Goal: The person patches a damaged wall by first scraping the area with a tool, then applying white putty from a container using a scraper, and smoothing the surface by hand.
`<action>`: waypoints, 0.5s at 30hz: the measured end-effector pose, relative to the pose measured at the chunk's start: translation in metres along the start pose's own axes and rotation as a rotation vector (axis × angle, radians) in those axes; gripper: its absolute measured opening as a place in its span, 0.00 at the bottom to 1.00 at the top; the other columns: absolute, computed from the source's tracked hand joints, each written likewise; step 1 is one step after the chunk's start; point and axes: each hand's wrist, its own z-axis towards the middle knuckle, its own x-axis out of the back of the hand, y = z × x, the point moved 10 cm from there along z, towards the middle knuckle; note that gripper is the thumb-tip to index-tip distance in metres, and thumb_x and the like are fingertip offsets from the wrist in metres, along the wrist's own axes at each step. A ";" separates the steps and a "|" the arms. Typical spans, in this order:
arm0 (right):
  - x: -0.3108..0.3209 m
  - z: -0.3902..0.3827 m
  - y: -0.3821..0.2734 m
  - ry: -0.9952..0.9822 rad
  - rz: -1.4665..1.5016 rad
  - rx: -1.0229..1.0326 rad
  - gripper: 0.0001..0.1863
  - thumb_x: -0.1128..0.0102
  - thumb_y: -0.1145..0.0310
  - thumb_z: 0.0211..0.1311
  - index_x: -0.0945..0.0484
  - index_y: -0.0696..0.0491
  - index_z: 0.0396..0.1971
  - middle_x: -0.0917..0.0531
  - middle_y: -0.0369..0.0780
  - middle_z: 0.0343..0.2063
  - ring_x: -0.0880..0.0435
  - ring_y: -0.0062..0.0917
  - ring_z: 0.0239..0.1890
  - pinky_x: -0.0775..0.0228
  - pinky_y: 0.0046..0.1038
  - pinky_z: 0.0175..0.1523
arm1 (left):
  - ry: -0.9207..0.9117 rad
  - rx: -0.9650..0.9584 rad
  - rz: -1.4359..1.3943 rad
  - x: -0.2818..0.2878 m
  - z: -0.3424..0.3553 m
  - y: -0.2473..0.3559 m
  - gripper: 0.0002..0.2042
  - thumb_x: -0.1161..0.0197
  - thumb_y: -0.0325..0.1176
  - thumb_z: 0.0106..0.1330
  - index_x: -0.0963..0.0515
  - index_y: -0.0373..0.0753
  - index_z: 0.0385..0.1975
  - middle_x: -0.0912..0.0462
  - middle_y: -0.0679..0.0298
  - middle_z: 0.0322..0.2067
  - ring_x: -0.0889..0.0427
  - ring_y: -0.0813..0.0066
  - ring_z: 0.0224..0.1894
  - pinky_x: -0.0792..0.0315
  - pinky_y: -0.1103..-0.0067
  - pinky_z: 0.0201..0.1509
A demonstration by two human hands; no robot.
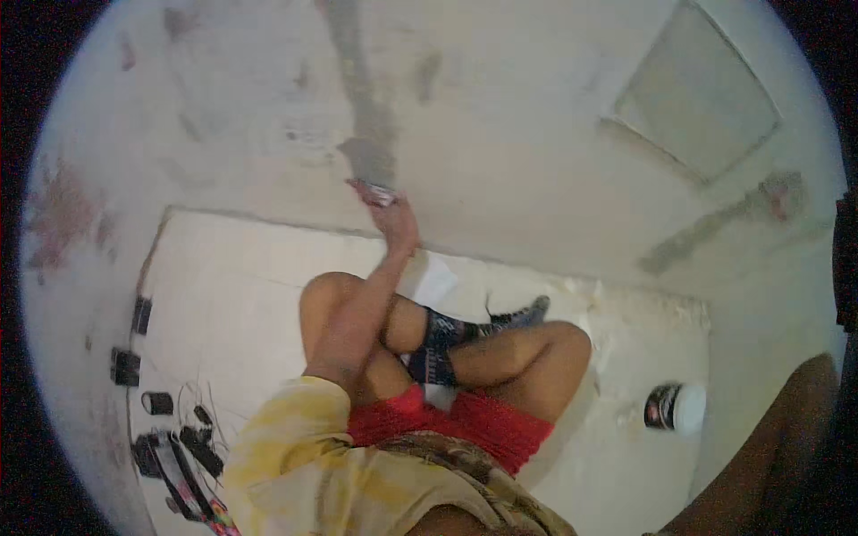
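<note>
One arm (368, 313) stretches forward past the bent left knee (322, 290); the left hand (397, 223), blurred, grips a small flat tool (381, 193) at the dark grey strip (354, 71) on the wall (518, 161). The right hand is out of view.

Left hand (395, 216) blurred, gripped item (382, 194) unclear; right arm (776, 438) cut off below.
</note>
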 end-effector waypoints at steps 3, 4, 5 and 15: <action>0.011 -0.014 0.027 0.008 -0.043 -0.060 0.21 0.56 0.59 0.71 0.28 0.57 0.55 0.22 0.44 0.53 0.26 0.35 0.56 0.39 0.36 0.64 | -0.001 0.015 -0.224 -0.025 -0.037 0.017 0.42 0.43 0.27 0.63 0.64 0.28 0.71 0.57 0.45 0.72 0.53 0.52 0.73 0.58 0.70 0.76; 0.001 -0.004 0.006 0.001 -0.011 -0.024 0.21 0.56 0.59 0.71 0.28 0.57 0.55 0.22 0.44 0.53 0.26 0.35 0.57 0.39 0.36 0.64 | -0.003 -0.178 0.166 -0.014 -0.008 0.009 0.39 0.47 0.29 0.67 0.65 0.27 0.70 0.58 0.44 0.72 0.55 0.52 0.74 0.60 0.70 0.76; -0.012 0.007 -0.020 -0.008 0.023 0.024 0.21 0.56 0.59 0.71 0.28 0.57 0.55 0.22 0.44 0.53 0.26 0.35 0.57 0.39 0.36 0.64 | 0.073 -0.372 0.559 0.005 0.025 0.000 0.37 0.51 0.30 0.71 0.66 0.27 0.70 0.60 0.42 0.71 0.57 0.52 0.74 0.62 0.69 0.76; -0.004 -0.013 0.026 -0.025 0.010 -0.068 0.23 0.57 0.58 0.72 0.29 0.57 0.57 0.23 0.45 0.54 0.26 0.35 0.57 0.40 0.36 0.65 | -0.117 0.058 -0.268 -0.021 -0.007 0.011 0.48 0.46 0.19 0.62 0.78 0.41 0.71 0.66 0.51 0.73 0.53 0.58 0.71 0.59 0.70 0.75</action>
